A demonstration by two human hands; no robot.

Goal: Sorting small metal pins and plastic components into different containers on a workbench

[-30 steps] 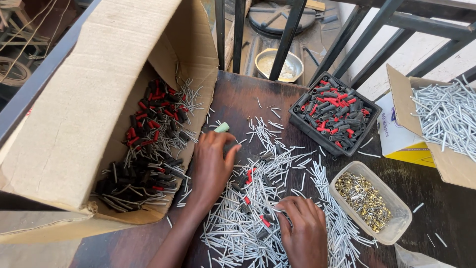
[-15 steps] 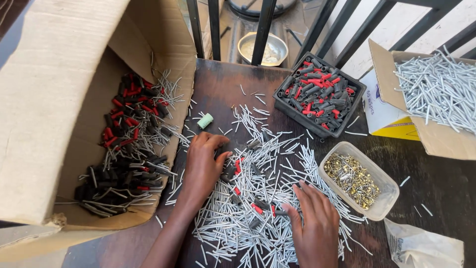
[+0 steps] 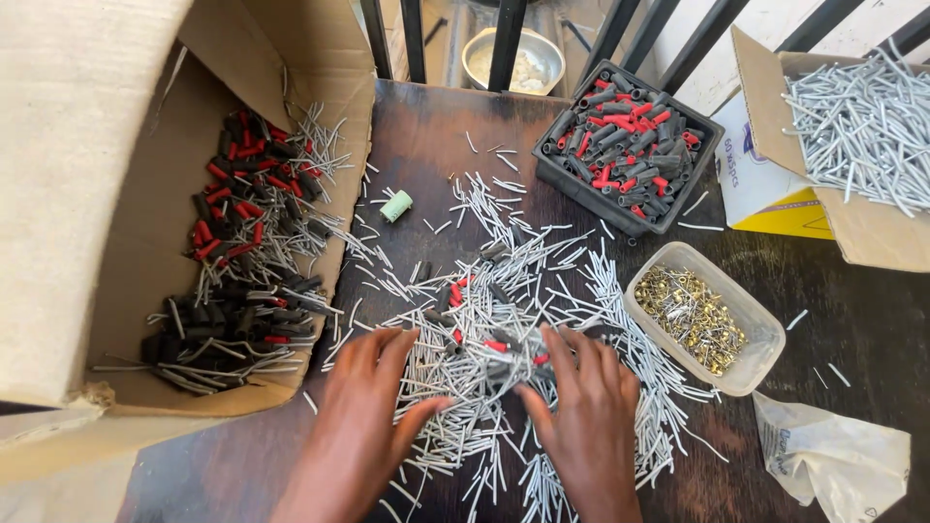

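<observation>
Large carton (image 3: 87,194): far left, open toward the table, holding finished black and red sleeved pieces (image 3: 242,261) with grey pins sticking out.
Change: a second ago the left hand lay up by the top of the heap and the right hand lower down; now both have drawn back to its near edge, side by side. I judge this as gathering the scattered parts toward the person.
Left hand (image 3: 373,407): fingers spread flat, thumb angled inward, palm down on the grey pins (image 3: 542,281); it grips nothing.
Pin heap: centre of the dark table (image 3: 426,126), a few red and black sleeves (image 3: 494,344) mixed in, right between the two hands.
Right hand (image 3: 581,407): open too, fingertips resting on a small cluster of sleeves and pins, nothing clamped.
Small green cap (image 3: 395,205): alone above the heap.
Black tray (image 3: 628,145): upper right, full of loose sleeves.
Clear tub (image 3: 702,320): brass bits inside, just right of the heap.
Right carton (image 3: 852,126): more grey pins.
</observation>
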